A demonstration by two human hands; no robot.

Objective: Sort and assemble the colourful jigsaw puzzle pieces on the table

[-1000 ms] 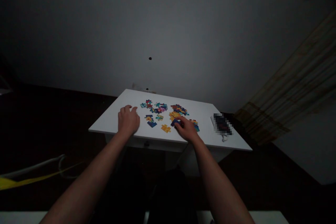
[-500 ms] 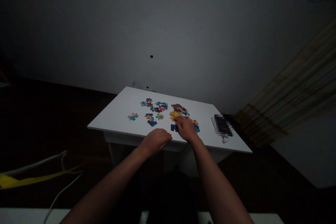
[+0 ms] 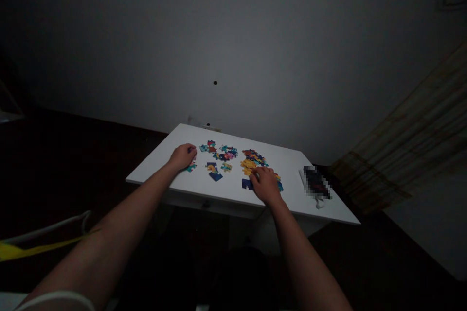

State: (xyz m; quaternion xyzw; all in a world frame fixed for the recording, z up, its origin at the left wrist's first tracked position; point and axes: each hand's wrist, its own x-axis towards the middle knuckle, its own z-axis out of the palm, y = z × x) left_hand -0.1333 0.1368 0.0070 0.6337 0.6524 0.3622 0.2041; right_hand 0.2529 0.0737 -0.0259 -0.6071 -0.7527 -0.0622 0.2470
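Left hand (image 3: 182, 156) curled, right hand (image 3: 267, 186) arched beside yellow puzzle pieces (image 3: 249, 164)

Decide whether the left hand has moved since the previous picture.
Yes: the left hand moved leftward and forward across the table, from its front edge.

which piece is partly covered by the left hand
The pink-and-teal piece, leftmost in view. The left hand hides part of it; the other visible pieces lie right of that hand.
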